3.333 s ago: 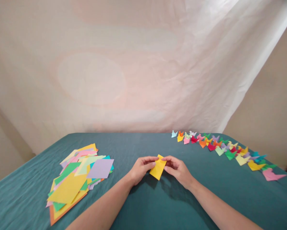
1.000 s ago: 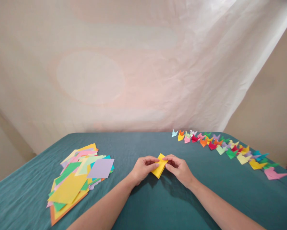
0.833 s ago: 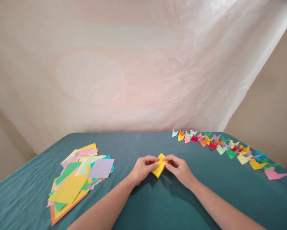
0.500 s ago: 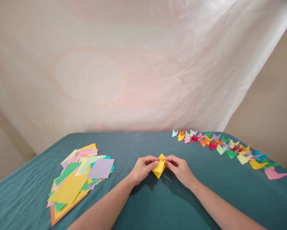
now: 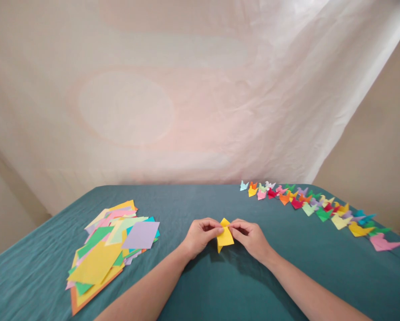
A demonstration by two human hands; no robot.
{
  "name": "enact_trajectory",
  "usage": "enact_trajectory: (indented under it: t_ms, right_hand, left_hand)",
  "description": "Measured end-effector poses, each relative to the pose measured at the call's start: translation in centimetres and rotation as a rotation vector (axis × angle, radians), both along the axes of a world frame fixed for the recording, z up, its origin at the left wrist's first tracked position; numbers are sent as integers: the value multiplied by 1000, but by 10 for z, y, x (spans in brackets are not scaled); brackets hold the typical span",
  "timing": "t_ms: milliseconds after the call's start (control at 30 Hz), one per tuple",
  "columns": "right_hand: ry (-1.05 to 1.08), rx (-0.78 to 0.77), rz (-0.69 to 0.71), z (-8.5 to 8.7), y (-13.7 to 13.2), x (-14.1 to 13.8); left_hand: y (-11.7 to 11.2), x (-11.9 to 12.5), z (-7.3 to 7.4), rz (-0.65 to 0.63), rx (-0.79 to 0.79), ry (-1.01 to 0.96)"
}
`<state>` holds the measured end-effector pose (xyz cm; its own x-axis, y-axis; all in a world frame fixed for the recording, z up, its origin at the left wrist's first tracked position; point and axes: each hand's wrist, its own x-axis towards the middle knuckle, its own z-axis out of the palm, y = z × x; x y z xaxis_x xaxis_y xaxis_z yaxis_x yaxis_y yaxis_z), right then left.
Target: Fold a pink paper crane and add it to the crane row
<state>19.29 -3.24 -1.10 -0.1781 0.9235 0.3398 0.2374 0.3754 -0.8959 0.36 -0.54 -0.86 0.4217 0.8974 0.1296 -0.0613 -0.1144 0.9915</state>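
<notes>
A small folded yellow paper (image 5: 225, 236) is held just above the teal cloth, near the table's middle. My left hand (image 5: 200, 236) pinches its left side with thumb and fingers closed. My right hand (image 5: 249, 237) pinches its right side the same way. The paper's top corner points up between my fingertips, and its lower part hangs down between my two hands.
A loose pile of coloured paper squares (image 5: 109, 245) lies on the left of the teal-covered table (image 5: 200, 285). A curved row of several small folded paper figures (image 5: 313, 207) runs along the back right edge. A cream sheet hangs behind.
The yellow paper went from a flat rectangle to a narrower folded shape as my hands pressed its sides together. Both hands stayed in the same place.
</notes>
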Motion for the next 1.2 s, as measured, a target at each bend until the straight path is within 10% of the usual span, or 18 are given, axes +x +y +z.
enact_trajectory:
  t_ms: [1200]
  right_hand:
    - [-24,-36,-82,1,-6,-9]
  left_hand:
    - [-1,3,2,66,-44,-37]
